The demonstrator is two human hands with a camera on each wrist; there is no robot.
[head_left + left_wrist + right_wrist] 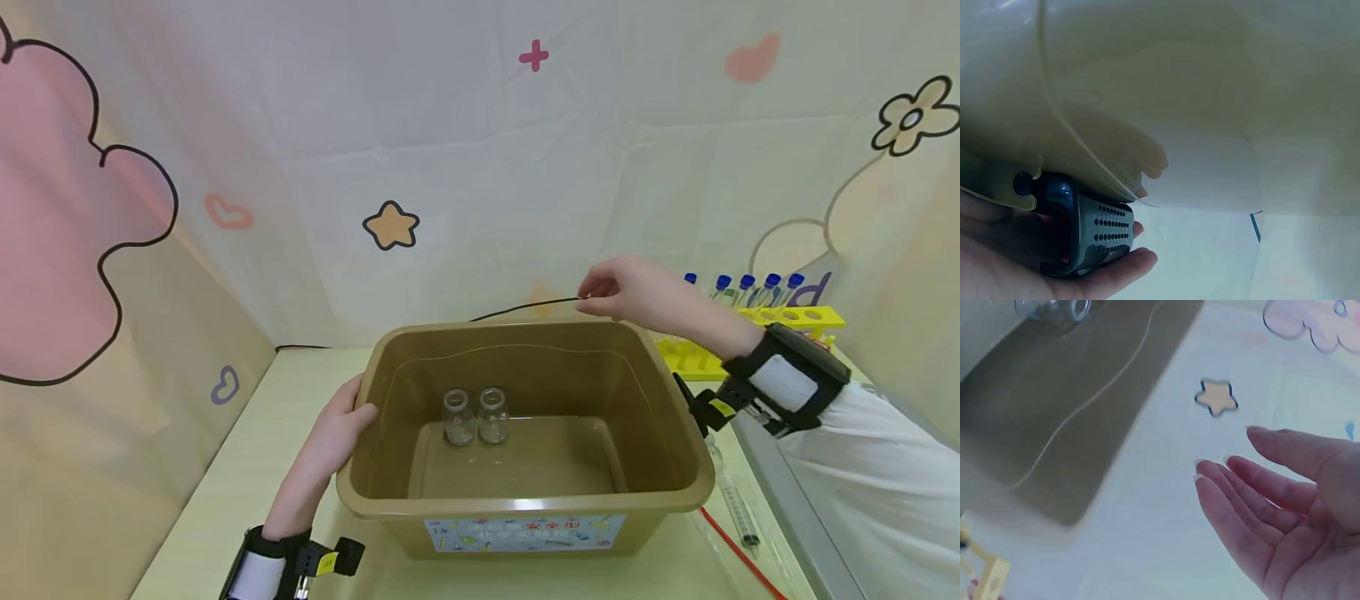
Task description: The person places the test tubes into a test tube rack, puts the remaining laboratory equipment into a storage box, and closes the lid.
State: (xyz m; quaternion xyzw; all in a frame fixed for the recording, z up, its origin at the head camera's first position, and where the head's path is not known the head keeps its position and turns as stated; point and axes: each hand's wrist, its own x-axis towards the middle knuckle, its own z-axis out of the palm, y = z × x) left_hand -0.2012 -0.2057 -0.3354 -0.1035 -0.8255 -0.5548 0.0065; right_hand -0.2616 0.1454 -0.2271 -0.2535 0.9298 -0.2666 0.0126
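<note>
Two glass jars [492,421] stand inside the brown bin [525,504]; the work looks only partly done, as tube rack [798,323] and syringe [738,511] lie outside, right; left hand [335,429] grips the left rim, right hand [632,289], relaxed and empty, hovers far right

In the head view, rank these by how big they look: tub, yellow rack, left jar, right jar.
Largest to smallest:
1. Tub
2. Yellow rack, partly hidden
3. Left jar and right jar, too alike to rank
</note>
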